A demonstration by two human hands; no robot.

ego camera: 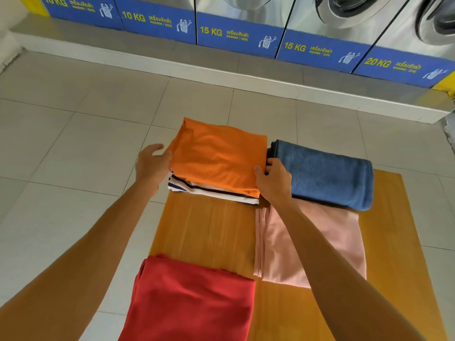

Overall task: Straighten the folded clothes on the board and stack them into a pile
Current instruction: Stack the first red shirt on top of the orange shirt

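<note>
Hands, left [152, 166] and right [273, 180], grip the orange shirt [216, 158] on a wooden surface [204, 225] over tiled floor [73, 134], washers [246, 23] behind.

Board [209, 227] on the tiled floor [73, 143], two-garment stack [216, 163] at its far left corner overhanging the edge, rolled towel [327, 175] just right of it, flat folded garment [320, 247] before the towel, another folded garment [192, 303] near left, washing machines [246, 20] behind.
</note>
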